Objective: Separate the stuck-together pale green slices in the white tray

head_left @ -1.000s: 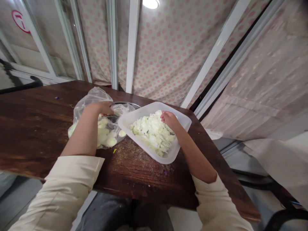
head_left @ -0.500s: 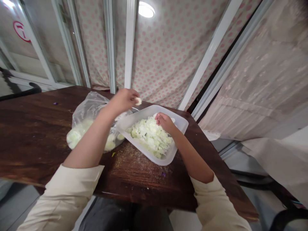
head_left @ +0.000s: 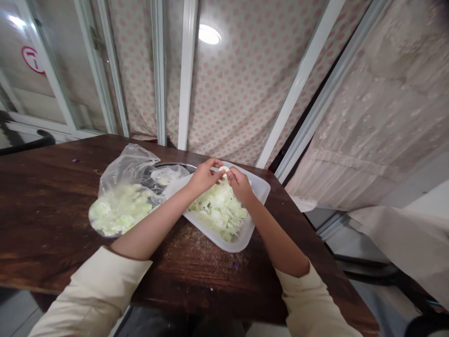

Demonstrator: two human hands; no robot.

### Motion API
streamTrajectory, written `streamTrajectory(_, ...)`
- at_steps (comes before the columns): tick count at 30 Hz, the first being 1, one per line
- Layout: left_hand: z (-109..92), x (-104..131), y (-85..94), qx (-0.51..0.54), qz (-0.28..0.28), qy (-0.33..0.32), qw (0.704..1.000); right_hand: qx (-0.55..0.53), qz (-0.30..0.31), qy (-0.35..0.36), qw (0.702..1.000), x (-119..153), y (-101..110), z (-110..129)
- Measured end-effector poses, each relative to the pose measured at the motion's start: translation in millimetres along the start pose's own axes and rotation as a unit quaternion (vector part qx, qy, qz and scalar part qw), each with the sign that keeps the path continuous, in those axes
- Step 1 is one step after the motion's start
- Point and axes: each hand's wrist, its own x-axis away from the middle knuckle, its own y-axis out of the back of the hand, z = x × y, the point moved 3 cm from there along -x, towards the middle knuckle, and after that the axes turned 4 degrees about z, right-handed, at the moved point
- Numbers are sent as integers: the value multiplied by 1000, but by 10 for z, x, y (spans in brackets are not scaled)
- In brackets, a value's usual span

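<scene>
Both hands meet above a white plastic tub [head_left: 228,245] that holds a heap of pale green and white pieces [head_left: 221,208]. Between the fingertips is a small white piece [head_left: 224,169]. My left hand [head_left: 207,175] pinches it from the left, palm partly over the tub's far left side. My right hand [head_left: 240,183] grips the same piece from the right, its fingers curled. What the piece is cannot be made out for certain; it looks crumbly, like a floret.
Left of the tub, a clear plastic bag [head_left: 121,206] of pale green pieces lies on the dark wooden table [head_left: 52,201]. Beside it a metal tray [head_left: 175,165] carries a smaller clear bag [head_left: 164,175]. Crumbs dot the table before the tub. Curtained windows stand behind.
My left hand has moved right and down from above the metal tray, with the white piece, to meet my right hand. My right hand now grips the piece too. The view has tilted slightly.
</scene>
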Motion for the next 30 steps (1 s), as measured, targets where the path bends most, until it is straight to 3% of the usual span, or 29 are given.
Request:
streamTrajectory(4, 134, -48, -27, 57, 83, 34, 994, -12, -11, 13, 1000, -6, -12, 18)
streamTrajectory(15, 68, 16, -38, -70, 75, -17, 995, 19, 9, 39, 999, -1, -53, 14)
streamTrajectory(22, 99, 25, -113, 2, 104, -17, 994, -109, 20, 28, 993, -4, -22, -21)
streamTrajectory(26, 114, 7, -117, 104, 165, -16, 981, -216, 57, 16, 974, -10, -15, 3)
streamTrajectory(30, 119, -1, -112, 147, 178, -7, 973, -304, 61, 5, 951, -33, -42, -43)
